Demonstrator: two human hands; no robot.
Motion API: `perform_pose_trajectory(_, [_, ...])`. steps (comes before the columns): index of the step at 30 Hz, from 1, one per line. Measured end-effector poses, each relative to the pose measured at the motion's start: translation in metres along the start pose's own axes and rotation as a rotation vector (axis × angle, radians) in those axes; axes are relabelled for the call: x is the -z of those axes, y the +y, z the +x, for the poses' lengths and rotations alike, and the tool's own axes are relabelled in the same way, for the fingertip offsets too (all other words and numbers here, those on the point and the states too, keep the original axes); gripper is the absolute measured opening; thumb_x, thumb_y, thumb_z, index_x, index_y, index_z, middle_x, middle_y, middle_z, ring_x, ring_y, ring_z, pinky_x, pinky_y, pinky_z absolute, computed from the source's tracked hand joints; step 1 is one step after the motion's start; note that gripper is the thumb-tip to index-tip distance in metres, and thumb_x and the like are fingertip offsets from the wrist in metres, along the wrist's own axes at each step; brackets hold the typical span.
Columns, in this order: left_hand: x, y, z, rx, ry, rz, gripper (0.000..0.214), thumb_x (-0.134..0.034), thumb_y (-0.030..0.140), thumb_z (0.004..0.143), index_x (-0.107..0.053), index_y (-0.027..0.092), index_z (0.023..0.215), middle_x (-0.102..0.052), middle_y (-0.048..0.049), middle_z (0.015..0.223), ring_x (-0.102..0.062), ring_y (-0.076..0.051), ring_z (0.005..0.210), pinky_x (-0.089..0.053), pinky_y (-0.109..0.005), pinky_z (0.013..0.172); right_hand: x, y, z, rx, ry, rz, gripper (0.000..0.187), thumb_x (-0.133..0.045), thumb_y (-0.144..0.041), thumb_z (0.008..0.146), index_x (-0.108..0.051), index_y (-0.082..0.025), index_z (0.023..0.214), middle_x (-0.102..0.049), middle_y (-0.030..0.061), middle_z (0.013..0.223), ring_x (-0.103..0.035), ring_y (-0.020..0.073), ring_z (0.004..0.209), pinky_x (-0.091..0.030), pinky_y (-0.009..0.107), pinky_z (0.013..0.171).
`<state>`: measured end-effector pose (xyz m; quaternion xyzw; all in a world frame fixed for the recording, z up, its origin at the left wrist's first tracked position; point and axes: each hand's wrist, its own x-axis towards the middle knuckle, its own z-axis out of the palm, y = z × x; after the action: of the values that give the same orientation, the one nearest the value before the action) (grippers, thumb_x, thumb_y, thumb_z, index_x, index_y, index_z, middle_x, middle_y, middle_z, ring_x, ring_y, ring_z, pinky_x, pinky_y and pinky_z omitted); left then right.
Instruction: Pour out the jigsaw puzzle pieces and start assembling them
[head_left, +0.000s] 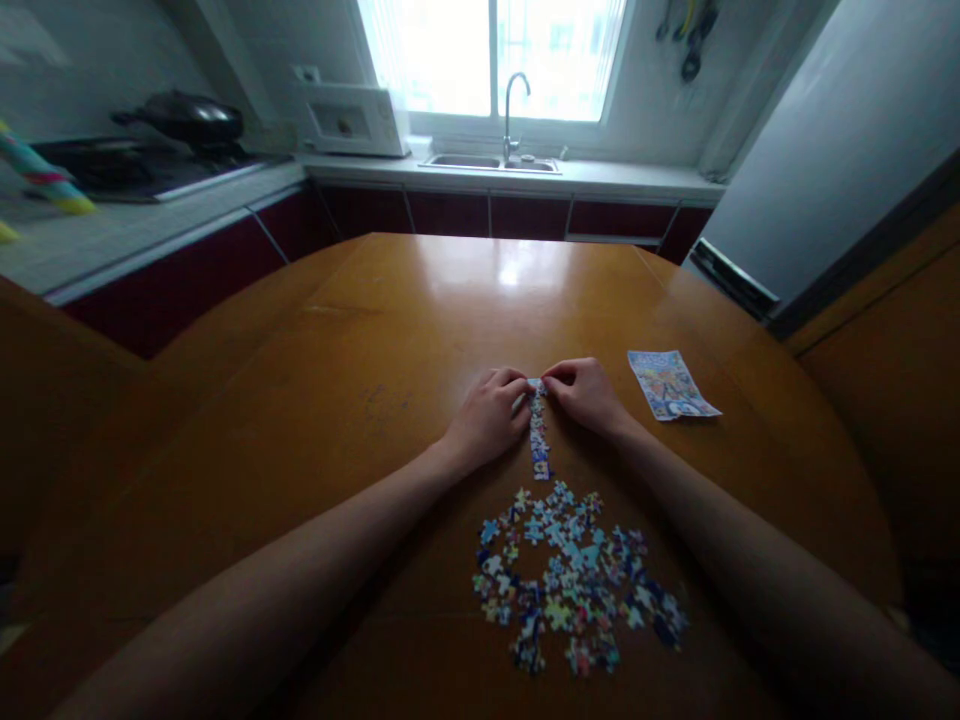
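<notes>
A narrow strip of joined puzzle pieces [538, 432] lies on the round wooden table [360, 380], running away from me. My left hand [491, 412] and my right hand [589, 392] meet at its far end, fingers curled and pinching the top pieces from either side. A loose pile of several colourful puzzle pieces [574, 580] is spread on the table nearer to me, between my forearms.
A printed picture card [670, 384] lies right of my right hand. Beyond the table runs a counter with a sink and tap [510, 130], a white appliance [352, 120] and a stove with a dark pan [191, 118]. A grey fridge [825, 150] stands at the right.
</notes>
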<state>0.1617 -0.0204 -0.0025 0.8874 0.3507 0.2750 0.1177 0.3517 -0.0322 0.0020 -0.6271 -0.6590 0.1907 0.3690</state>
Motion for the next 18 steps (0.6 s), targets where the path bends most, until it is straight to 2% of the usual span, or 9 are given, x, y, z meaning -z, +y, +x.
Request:
perform_pose_trajectory(9, [-0.0009,-0.0009,0.0002,0.003,0.002,-0.006,0.016,-0.059,0.02,0.092,-0.07,0.02,0.103,-0.067,-0.0075,0.109,-0.058,-0.024,0.107,-0.05,-0.041,0.099,-0.0034,-0.0071,-0.0043,-0.039,0.042,-0.152,0.013,-0.066,-0.024,0.082,-0.079,-0.021,0.081,-0.078,0.0067,0.081,-0.071,0.0198,0.074,-0.049,0.027,0.069])
perform_pose_trajectory(18, [0.0008,0.001,0.0,-0.002,-0.003,0.007,0.016,-0.058,0.02,0.092,-0.069,0.018,0.103,-0.066,-0.0077,0.11,-0.058,-0.024,0.107,-0.05,-0.041,0.099,-0.0043,-0.0083,-0.0068,-0.041,0.045,-0.136,0.011,-0.068,-0.023,0.08,-0.078,-0.021,0.08,-0.076,0.0051,0.074,-0.068,0.0184,0.068,-0.046,0.027,0.064])
